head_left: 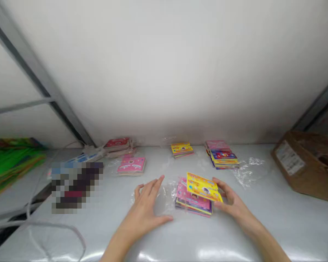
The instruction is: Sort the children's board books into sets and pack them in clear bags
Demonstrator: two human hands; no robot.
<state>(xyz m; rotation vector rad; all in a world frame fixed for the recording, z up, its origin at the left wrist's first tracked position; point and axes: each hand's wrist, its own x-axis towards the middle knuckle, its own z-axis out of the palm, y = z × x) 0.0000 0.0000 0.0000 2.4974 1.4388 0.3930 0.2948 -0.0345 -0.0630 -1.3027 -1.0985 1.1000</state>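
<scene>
A yellow printed card [203, 187] is pinched at its right edge by my right hand [231, 200], tilted above a stack of cards. That stack [184, 191], pink on top with mixed colours below, lies on the grey table with clear plastic wrap [169, 196] at its left side. Whether the yellow piece is one card or several cannot be told. To the left of the wrap, my left hand [146, 207] hovers with thumb and fingers spread and nothing in it.
Along the back stand a red card stack [118, 145], a pink one [131, 165], a small yellow one [182, 149] and a mixed one [221, 154]. Loose plastic [248, 169] lies beside the last. A cardboard box [303, 167] sits right; a white cable [51, 225] loops left.
</scene>
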